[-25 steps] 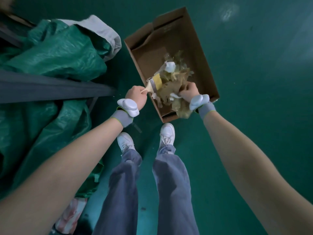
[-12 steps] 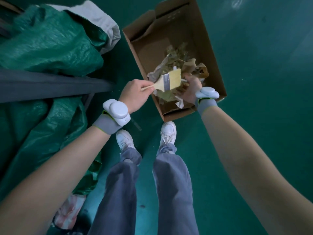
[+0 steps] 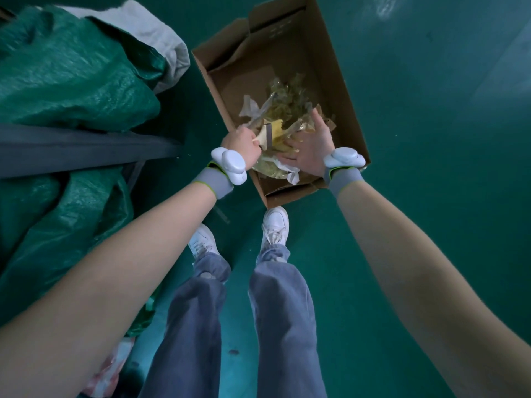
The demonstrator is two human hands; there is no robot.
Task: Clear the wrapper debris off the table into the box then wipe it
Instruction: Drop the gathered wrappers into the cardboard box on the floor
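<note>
The wrapper debris (image 3: 283,110), a heap of crumpled clear, yellowish and white scraps, is seen lying inside the cardboard box (image 3: 342,90), towards its near end. The box stands open on the green floor (image 3: 431,196), its flaps folded up at the far end; a few faint marks are printed on one flap, but no writing on them can be read.

A paintbrush (image 3: 271,134) with a pale wooden handle, dark ferrule and yellow bristles is gripped by the left hand (image 3: 242,147), fingers curled round the handle, with the bristles laid against the debris. The right hand (image 3: 311,145) is held flat over the scraps, fingers straight and spread, its fingertips touching them.

A white device on a grey band is worn at each wrist. Below the box, white shoes (image 3: 274,225) and blue jeans (image 3: 281,311) are visible. To the left, green tarpaulin (image 3: 71,76) is bunched over and under a dark bar (image 3: 86,147), with pale grey cloth (image 3: 161,38) beside it. No brand or label can be made out anywhere.
</note>
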